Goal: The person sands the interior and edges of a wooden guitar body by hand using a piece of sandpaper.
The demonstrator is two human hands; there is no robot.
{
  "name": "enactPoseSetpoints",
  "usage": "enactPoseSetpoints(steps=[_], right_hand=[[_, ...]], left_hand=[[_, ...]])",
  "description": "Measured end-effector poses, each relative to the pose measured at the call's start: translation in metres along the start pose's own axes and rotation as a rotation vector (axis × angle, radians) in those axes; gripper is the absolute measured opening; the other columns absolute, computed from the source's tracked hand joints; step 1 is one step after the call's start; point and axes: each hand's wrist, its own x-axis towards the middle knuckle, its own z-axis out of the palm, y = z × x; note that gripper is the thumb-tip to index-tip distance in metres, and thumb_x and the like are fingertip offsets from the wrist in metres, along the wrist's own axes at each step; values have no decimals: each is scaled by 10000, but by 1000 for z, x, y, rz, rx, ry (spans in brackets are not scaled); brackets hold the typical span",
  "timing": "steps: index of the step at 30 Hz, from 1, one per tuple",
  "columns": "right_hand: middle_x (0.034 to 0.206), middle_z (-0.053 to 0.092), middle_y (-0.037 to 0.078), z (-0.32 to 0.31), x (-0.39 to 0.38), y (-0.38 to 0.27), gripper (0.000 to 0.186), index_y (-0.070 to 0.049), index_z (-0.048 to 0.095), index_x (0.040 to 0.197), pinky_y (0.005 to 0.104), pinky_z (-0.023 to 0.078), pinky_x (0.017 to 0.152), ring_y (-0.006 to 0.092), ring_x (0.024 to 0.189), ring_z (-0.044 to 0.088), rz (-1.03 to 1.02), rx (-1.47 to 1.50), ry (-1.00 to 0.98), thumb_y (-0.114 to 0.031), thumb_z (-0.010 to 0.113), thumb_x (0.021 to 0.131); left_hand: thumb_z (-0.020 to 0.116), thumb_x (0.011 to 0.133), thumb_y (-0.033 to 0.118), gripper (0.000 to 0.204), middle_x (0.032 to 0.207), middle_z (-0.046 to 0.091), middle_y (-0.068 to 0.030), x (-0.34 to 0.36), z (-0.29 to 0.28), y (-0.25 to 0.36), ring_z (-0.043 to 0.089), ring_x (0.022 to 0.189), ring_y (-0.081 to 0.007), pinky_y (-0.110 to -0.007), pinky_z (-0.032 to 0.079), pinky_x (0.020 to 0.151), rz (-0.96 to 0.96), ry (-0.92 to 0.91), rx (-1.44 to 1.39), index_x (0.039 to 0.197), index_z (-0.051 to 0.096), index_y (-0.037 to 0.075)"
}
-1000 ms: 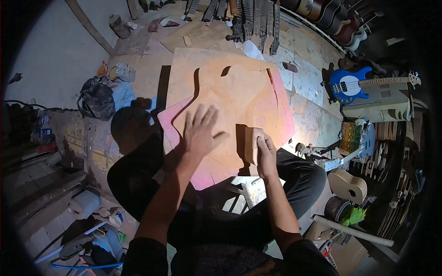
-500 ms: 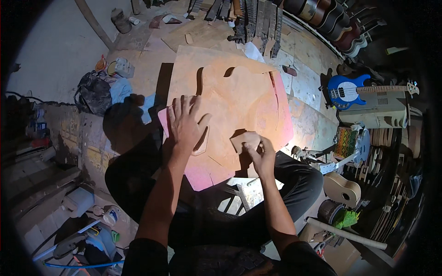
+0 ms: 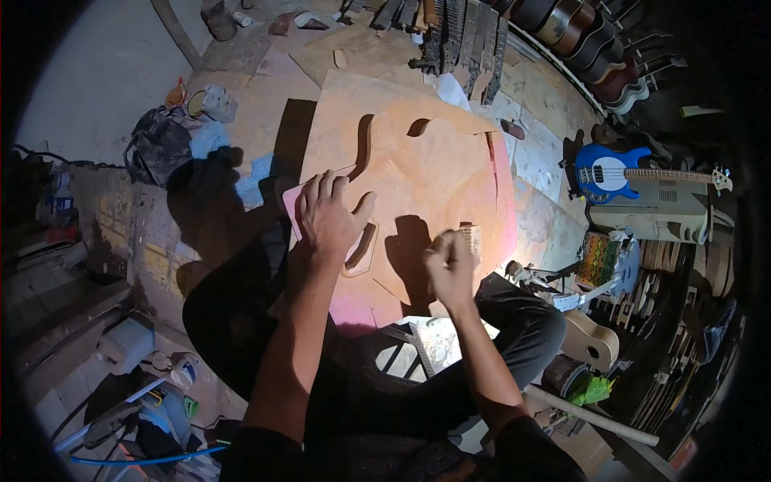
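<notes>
A solid-body electric guitar body (image 3: 405, 173), pale wood with two horns, lies flat before me on a dusty board (image 3: 345, 92). My left hand (image 3: 331, 217) rests palm down on its left side, fingers loosely spread and thumb apart. My right hand (image 3: 451, 269) is curled closed over the lower right of the body. Next to its fingers shows a small tan piece of sandpaper (image 3: 472, 238), partly hidden by the hand. The closed fingers seem to have hold of it. A dark shadow falls on the wood to the left of my right hand.
Pink sheet edges (image 3: 353, 317) show under the board, by my crossed legs. Several guitar necks (image 3: 482, 40) lie at the far side. A blue bass guitar (image 3: 606, 173) rests at right, near an unfinished ukulele-like body (image 3: 590, 341). A black bag (image 3: 161, 153) sits at left.
My right hand has closed into a fist and turned, and the sandpaper now shows on its right side. My left hand stays on the guitar body. The whole view has shifted slightly.
</notes>
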Motion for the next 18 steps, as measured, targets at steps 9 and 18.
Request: enactPoseSetpoints(steps=[9, 18], right_hand=[[1310, 605, 211, 45, 25, 0, 565, -43, 686, 1386, 455, 521, 1011, 402, 1179, 616, -376, -508, -34, 73, 728, 835], [1321, 706, 135, 47, 52, -11, 466, -35, 743, 1300, 429, 539, 945, 335, 1141, 654, -524, -786, -51, -16, 778, 836]], left_hand=[[817, 870, 503, 558, 1397, 684, -126, 1, 1, -4, 576, 1354, -349, -498, 444, 1136, -38, -4, 22, 1194, 726, 58], [831, 856, 496, 557, 1401, 685, -135, 1, 3, -5, 586, 1342, -360, -510, 453, 1123, -54, -7, 7, 1172, 725, 49]])
